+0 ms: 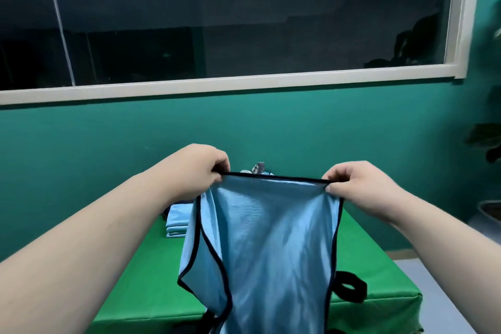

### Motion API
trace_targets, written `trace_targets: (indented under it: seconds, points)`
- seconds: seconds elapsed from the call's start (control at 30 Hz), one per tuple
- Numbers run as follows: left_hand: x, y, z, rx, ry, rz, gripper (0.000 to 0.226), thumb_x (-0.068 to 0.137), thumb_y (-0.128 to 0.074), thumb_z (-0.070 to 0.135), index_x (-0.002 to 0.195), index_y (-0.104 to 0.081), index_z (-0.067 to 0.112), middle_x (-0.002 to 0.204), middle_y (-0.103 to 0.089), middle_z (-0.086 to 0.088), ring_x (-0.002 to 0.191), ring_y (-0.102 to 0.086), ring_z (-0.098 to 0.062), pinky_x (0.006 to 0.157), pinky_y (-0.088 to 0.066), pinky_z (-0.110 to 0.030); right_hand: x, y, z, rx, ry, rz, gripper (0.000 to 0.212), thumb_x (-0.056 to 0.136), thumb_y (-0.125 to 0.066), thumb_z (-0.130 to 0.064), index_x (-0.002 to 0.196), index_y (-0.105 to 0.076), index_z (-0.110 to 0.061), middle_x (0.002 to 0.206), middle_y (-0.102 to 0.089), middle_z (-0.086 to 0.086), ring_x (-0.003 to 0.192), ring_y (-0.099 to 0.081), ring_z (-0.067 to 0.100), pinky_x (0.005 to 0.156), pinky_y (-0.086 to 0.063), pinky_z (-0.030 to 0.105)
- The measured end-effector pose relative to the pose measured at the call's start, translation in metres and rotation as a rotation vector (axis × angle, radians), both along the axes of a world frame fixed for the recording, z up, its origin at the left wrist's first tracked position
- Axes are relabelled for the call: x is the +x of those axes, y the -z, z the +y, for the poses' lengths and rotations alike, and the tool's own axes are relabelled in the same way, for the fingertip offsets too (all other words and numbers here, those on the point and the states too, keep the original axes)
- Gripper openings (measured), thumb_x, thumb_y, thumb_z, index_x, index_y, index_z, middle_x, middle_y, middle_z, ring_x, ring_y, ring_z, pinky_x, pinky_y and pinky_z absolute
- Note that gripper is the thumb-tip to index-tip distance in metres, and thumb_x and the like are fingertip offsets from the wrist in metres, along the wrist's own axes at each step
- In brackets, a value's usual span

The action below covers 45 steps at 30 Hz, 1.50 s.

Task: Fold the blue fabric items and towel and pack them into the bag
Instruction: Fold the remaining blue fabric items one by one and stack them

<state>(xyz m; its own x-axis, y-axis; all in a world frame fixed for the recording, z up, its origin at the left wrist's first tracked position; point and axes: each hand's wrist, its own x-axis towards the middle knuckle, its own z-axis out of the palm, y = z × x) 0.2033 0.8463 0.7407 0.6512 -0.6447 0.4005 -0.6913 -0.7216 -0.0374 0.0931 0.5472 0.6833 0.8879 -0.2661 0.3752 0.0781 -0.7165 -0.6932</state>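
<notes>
A light blue fabric item (268,247) with black trim hangs in the air above the green table (379,260). My left hand (202,168) pinches its top left corner. My right hand (355,184) pinches its top right corner, so the upper edge is stretched flat between them. Black straps (349,287) of the item show at its lower right. A stack of folded light blue fabric (177,221) lies on the table at the far left, partly hidden by my left arm. Something checked (257,167) peeks over the held edge; I cannot tell what it is.
The table stands against a teal wall (108,149) under a wide dark window (230,13). Its right edge drops to a pale floor (447,293). A potted plant (488,144) stands at the far right.
</notes>
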Motion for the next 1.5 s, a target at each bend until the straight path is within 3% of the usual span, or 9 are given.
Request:
trace_targets:
  seconds: [0.23, 0.43, 0.67, 0.73, 0.9, 1.07, 1.27, 1.37, 1.5]
  points:
    - [0.008, 0.028, 0.000, 0.123, -0.010, 0.000, 0.022, 0.085, -0.050, 0.007, 0.088, -0.053, 0.028, 0.082, -0.044, 0.011, 0.084, -0.049, -0.018, 0.073, -0.039, -0.032, -0.004, -0.029, -0.015, 0.028, -0.012, -0.046, 0.028, 0.079, -0.070, 0.000, 0.071, -0.076, -0.027, 0.073, -0.074, 0.000, 0.068, -0.061, 0.012, 0.075, -0.051, 0.033]
    - [0.017, 0.032, 0.007, 0.008, -0.069, 0.049, 0.020, 0.081, -0.052, 0.006, 0.085, -0.059, 0.024, 0.081, -0.056, 0.010, 0.080, -0.053, -0.015, 0.058, -0.033, -0.013, -0.009, -0.046, -0.038, 0.077, 0.046, -0.070, 0.021, 0.080, -0.071, 0.004, 0.071, -0.076, -0.014, 0.068, -0.071, 0.001, 0.065, -0.060, 0.014, 0.063, -0.050, 0.026]
    - [0.024, 0.026, 0.030, -0.075, -0.190, 0.162, 0.021, 0.080, -0.054, 0.012, 0.078, -0.062, 0.032, 0.073, -0.065, 0.014, 0.065, -0.059, -0.001, 0.064, -0.052, -0.025, -0.022, -0.058, -0.065, 0.210, 0.065, -0.099, 0.015, 0.083, -0.063, 0.013, 0.080, -0.072, 0.002, 0.066, -0.065, 0.006, 0.046, -0.055, 0.001, 0.043, -0.041, 0.012]
    - [0.023, 0.020, 0.035, -0.115, -0.201, 0.175, 0.021, 0.079, -0.055, 0.013, 0.078, -0.064, 0.031, 0.065, -0.064, 0.015, 0.058, -0.059, 0.001, 0.064, -0.053, -0.025, -0.024, -0.057, -0.073, 0.232, 0.068, -0.078, 0.016, 0.083, -0.065, 0.013, 0.079, -0.073, 0.000, 0.068, -0.066, 0.007, 0.049, -0.056, 0.005, 0.044, -0.042, 0.014]
    - [0.024, 0.002, 0.045, -0.233, -0.219, 0.191, 0.021, 0.077, -0.061, 0.014, 0.076, -0.067, 0.035, 0.076, -0.070, 0.017, 0.076, -0.065, -0.003, 0.069, -0.051, -0.022, -0.025, -0.054, -0.079, 0.229, 0.080, -0.036, 0.013, 0.081, -0.068, 0.013, 0.080, -0.074, 0.002, 0.069, -0.069, 0.009, 0.052, -0.060, 0.007, 0.046, -0.045, 0.014]
    - [0.022, -0.015, 0.054, -0.286, -0.182, 0.259, 0.010, 0.076, -0.073, 0.016, 0.076, -0.073, 0.027, 0.072, -0.072, 0.015, 0.065, -0.067, -0.002, 0.059, -0.049, -0.012, -0.027, -0.057, -0.083, 0.215, 0.010, -0.016, 0.010, 0.081, -0.070, 0.011, 0.079, -0.074, 0.002, 0.070, -0.069, 0.008, 0.056, -0.062, 0.007, 0.049, -0.047, 0.015]
    - [0.024, -0.023, 0.068, -0.288, -0.102, 0.370, 0.010, 0.076, -0.078, 0.012, 0.078, -0.074, 0.020, 0.076, -0.075, 0.004, 0.070, -0.070, -0.012, 0.068, -0.054, -0.019, -0.029, -0.057, -0.087, 0.251, -0.099, -0.020, 0.011, 0.079, -0.071, 0.012, 0.077, -0.071, 0.002, 0.074, -0.066, 0.012, 0.064, -0.063, 0.013, 0.056, -0.051, 0.019]
    - [0.026, -0.020, 0.073, -0.423, -0.053, 0.441, 0.010, 0.078, -0.078, 0.003, 0.080, -0.074, 0.013, 0.076, -0.075, -0.003, 0.065, -0.066, -0.013, 0.065, -0.053, -0.020, -0.032, -0.056, -0.088, 0.382, -0.211, -0.041, 0.016, 0.064, -0.084, 0.003, 0.071, -0.070, -0.002, 0.078, -0.064, 0.017, 0.066, -0.064, 0.017, 0.058, -0.053, 0.021]
    - [0.028, -0.009, 0.074, -0.618, 0.075, 0.561, 0.014, 0.083, -0.069, -0.009, 0.077, -0.069, 0.003, 0.070, -0.065, -0.005, 0.062, -0.056, -0.010, 0.059, -0.047, -0.016, -0.029, -0.048, -0.094, 0.487, -0.311, -0.065, 0.069, 0.019, -0.102, -0.032, 0.073, -0.069, -0.003, 0.074, -0.064, 0.013, 0.067, -0.064, 0.018, 0.059, -0.056, 0.022]
